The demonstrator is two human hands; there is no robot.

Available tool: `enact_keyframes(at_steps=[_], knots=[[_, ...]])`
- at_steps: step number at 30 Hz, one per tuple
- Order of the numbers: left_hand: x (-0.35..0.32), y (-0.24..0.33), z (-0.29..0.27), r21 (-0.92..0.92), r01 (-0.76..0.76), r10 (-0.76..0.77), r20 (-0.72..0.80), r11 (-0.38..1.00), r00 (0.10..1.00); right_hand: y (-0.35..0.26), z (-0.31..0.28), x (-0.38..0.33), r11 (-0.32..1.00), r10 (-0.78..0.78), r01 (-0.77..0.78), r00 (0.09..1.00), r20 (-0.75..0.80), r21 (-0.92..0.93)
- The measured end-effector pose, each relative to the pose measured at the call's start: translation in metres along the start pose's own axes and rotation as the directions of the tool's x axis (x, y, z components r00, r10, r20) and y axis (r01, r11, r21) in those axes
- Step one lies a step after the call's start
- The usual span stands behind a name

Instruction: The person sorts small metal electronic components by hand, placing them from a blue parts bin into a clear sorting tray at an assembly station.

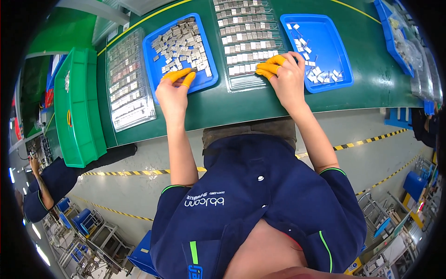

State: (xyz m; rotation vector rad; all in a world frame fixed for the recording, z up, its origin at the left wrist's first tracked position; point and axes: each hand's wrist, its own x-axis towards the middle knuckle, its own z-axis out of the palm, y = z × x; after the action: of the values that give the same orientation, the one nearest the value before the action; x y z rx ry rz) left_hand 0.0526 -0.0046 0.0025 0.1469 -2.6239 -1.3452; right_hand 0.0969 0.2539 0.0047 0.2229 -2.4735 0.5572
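Observation:
My left hand (pixel 173 95), with yellow finger covers, is over the near edge of a blue tray (pixel 149 60) of small grey metal-looking blocks (pixel 179 44). Its thumb and index finger pinch together on what looks like one small grey block (pixel 194 69). My right hand (pixel 289 81) also wears yellow finger covers. Its closed fingertips press at the right end of the nearest row of small white-and-grey blocks (pixel 239 69) in a clear plastic tray (pixel 246 85); the fingers hide what they grip.
To the right, a second blue tray (pixel 332 51) holds small white wired connectors (pixel 317 73). At left are another filled clear tray (pixel 132 114) and a green bin (pixel 79 125). Bagged parts lie in a blue bin (pixel 395 39) at far right. A co-worker's arm (pixel 44 188) shows at left.

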Motion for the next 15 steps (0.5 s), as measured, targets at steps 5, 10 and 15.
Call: enact_keyframes(at_steps=[5,10,15], knots=[[0.003,0.018,0.01,0.365,-0.076,0.066,0.039,0.928,0.997,0.03,-0.021,0.007,0.985,0.161,-0.161,0.987,-0.002,-0.067],[0.012,0.0,0.014,0.411,-0.113,0.092,0.07,0.905,0.993,0.087,-0.043,0.0,0.903,0.418,-0.419,0.908,-0.038,-0.095],[0.008,0.014,0.011,0.266,-0.029,0.008,0.08,0.964,0.997,0.09,-0.052,0.006,0.813,0.58,-0.574,0.813,0.048,-0.096]])
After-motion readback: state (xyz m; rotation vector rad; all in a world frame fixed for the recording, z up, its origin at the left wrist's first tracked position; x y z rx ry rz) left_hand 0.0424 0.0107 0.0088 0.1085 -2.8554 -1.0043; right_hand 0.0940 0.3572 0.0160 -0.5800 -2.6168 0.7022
